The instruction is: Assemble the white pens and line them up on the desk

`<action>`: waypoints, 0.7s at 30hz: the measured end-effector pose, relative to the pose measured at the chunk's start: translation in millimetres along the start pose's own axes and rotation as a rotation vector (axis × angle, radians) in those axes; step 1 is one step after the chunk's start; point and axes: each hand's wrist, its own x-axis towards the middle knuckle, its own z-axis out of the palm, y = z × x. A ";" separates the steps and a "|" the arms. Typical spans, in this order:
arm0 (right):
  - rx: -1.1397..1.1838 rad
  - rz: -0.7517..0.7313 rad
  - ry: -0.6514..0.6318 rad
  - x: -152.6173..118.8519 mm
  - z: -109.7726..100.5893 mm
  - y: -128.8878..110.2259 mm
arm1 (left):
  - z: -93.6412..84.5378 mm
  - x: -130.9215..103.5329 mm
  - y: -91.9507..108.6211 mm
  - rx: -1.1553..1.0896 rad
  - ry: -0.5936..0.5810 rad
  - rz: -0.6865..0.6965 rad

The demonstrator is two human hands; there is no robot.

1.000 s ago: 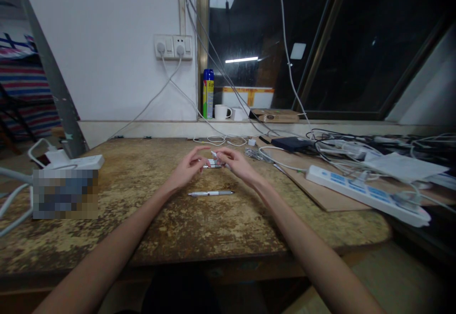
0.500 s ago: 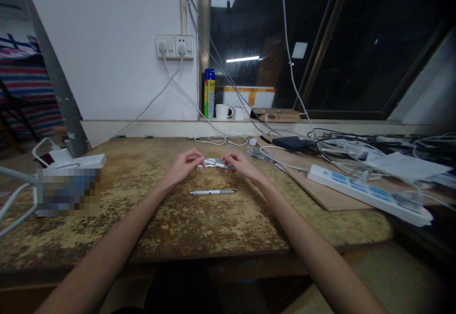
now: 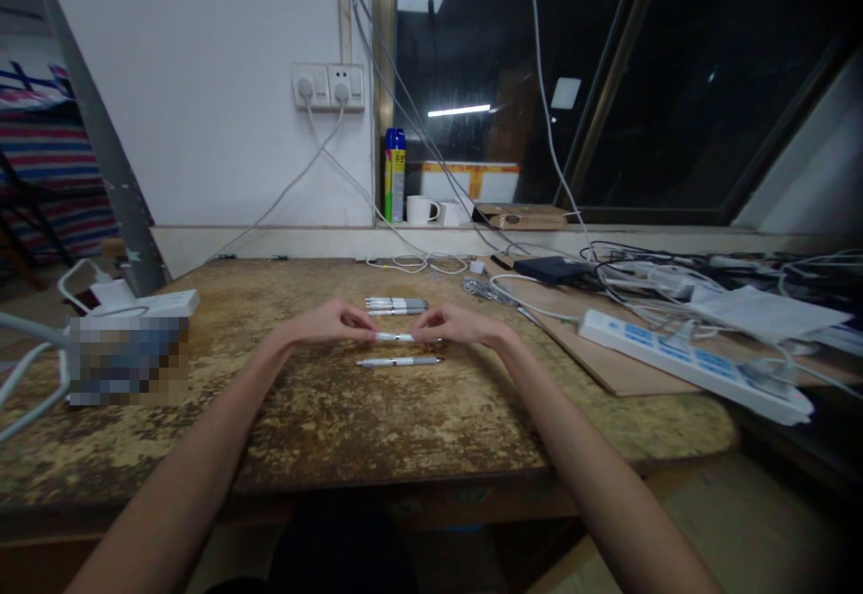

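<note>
A white and grey pen [image 3: 395, 337] lies crosswise between my hands, its two ends covered by my fingers. My left hand [image 3: 328, 320] pinches the left end, and my right hand [image 3: 453, 323] pinches the right end. Just beyond, several similar pens [image 3: 396, 305] lie side by side in a close group. Nearer to me, a separate silver-grey pen [image 3: 400, 361] rests on the worn wooden table [image 3: 391, 432], parallel to the held one.
On the right, a white power strip [image 3: 694, 367] lies over a brown board [image 3: 607, 374] near tangled cables. At the left are another power strip [image 3: 168, 304] and a blurred-out item. A spray can [image 3: 395, 176] and a white mug [image 3: 422, 209] stand on the sill.
Both hands have come nearer to me from the far pens, which now show as a neat group. A single pen is now between my fingers.
</note>
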 end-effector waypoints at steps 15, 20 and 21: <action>-0.039 0.020 -0.127 6.0 10.4 1.2 | -1.6 0.1 -10.2 0.050 -0.196 -0.035; -0.105 0.111 0.064 10.3 11.6 4.5 | -3.0 4.4 -19.4 0.175 0.017 -0.058; -0.168 0.138 0.154 11.2 11.0 7.4 | -3.1 5.2 -23.9 0.219 0.093 -0.063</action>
